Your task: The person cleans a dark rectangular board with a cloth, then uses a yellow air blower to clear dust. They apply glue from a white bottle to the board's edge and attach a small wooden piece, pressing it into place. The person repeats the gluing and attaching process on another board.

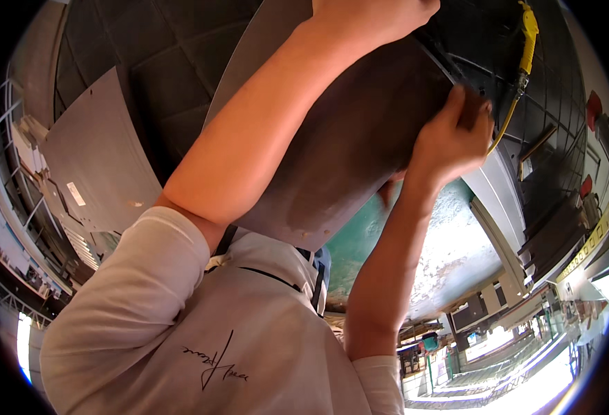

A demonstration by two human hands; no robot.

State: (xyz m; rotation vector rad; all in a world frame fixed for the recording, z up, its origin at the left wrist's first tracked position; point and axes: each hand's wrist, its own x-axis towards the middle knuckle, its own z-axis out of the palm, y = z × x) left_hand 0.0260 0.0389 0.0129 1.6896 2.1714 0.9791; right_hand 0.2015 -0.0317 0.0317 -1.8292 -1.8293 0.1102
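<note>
Lying between the two arms, the panel (367, 138), broad and grey-brown, runs from just in front of the shirt (270, 332) outward over the table (169, 59), its visible long axis slanting away and to the right; its near corner seems to jut past the table's near edge, above the green floor (363, 238). The relation that matters is the panel's right border: the right hand (453, 142) is nearer to it, while the left hand (377, 17) is farther out, over the panel's far part. The left forearm crosses the panel diagonally, elbow bent and out to the side, and the right forearm rises steeply beside the near corner. The right fingers are curled with the thumb raised (blur hides whether they pinch the border or merely hover by it), and the left fingers are largely cut off by the upper rim, so I cannot tell whether they are spread or gripping. Beyond the right hand, toward the table's far right, is a yellow tool (529, 41) on a hose (505, 128); a second, labelled sheet (100, 162) is to the left.
</note>
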